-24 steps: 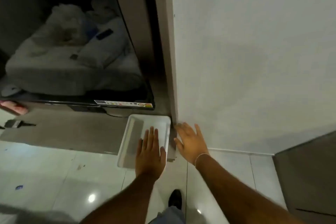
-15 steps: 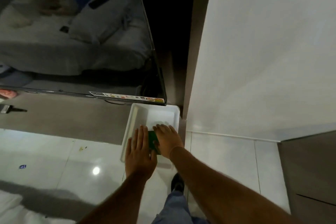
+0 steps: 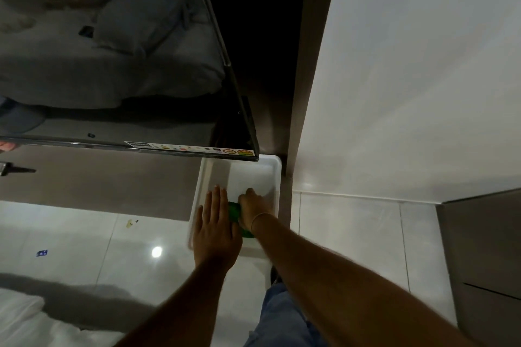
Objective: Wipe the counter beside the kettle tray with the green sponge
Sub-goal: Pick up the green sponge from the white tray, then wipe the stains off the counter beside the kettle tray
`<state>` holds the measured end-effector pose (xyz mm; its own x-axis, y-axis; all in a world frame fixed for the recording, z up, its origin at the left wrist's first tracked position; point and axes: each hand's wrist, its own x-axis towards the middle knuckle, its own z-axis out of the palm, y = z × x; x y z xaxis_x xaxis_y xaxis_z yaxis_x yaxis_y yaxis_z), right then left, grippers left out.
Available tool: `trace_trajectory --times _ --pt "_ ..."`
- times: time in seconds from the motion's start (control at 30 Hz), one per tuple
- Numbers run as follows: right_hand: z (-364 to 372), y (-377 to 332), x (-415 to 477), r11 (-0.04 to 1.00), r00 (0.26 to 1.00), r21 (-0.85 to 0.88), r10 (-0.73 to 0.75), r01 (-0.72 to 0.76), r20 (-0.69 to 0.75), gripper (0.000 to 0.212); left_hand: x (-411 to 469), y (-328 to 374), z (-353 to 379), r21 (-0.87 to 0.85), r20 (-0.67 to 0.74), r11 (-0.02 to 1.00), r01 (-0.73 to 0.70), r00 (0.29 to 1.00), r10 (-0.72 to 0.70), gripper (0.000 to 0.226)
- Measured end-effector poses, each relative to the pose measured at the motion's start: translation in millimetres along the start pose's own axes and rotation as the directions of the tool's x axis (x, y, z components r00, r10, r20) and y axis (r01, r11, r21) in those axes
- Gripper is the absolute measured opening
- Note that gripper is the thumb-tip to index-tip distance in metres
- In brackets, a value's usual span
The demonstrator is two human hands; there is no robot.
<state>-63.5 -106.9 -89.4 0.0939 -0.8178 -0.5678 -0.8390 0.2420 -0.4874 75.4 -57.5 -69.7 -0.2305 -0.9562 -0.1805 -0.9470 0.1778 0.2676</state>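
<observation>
A white tray sits at the right end of the grey-brown counter, tucked under the corner of a television. Inside the tray lies the green sponge, mostly covered. My right hand rests on top of the sponge, fingers curled over it. My left hand lies flat, fingers together, on the tray's near-left part, touching the sponge's left edge. No kettle shows in view.
A large dark television hangs low over the counter and the tray's far rim. A white wall stands just right of the tray. A small dark object lies at the counter's far left. Glossy tiled floor spreads below.
My right hand came off the wall's corner and moved left into the tray, onto the green sponge. My left hand stayed flat on the tray. The view moved closer.
</observation>
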Motion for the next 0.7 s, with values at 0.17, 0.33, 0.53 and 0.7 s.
trace_trajectory --times 0.17,0.33,0.53,0.7 --pt "-26 11 -31 0.991 0.999 0.136 0.022 -0.015 -0.048 0.038 -2 26 -6 -0.036 0.014 0.999 -0.032 0.999 0.033 0.076" --pt "-70 50 -86 0.918 0.985 0.396 0.083 -0.017 -0.15 0.034 8 83 -27 -0.132 -0.051 0.958 -0.253 0.967 0.249 0.069" --pt "-122 135 -177 0.861 0.91 0.507 0.245 -0.046 -0.335 0.031 22 176 -28 -0.103 -0.022 0.788 -0.607 0.793 0.608 0.069" --pt "-129 224 -280 0.736 0.78 0.627 0.54 -0.255 -0.317 0.057 3 281 22 -0.153 0.033 0.543 -0.826 0.545 0.838 0.071"
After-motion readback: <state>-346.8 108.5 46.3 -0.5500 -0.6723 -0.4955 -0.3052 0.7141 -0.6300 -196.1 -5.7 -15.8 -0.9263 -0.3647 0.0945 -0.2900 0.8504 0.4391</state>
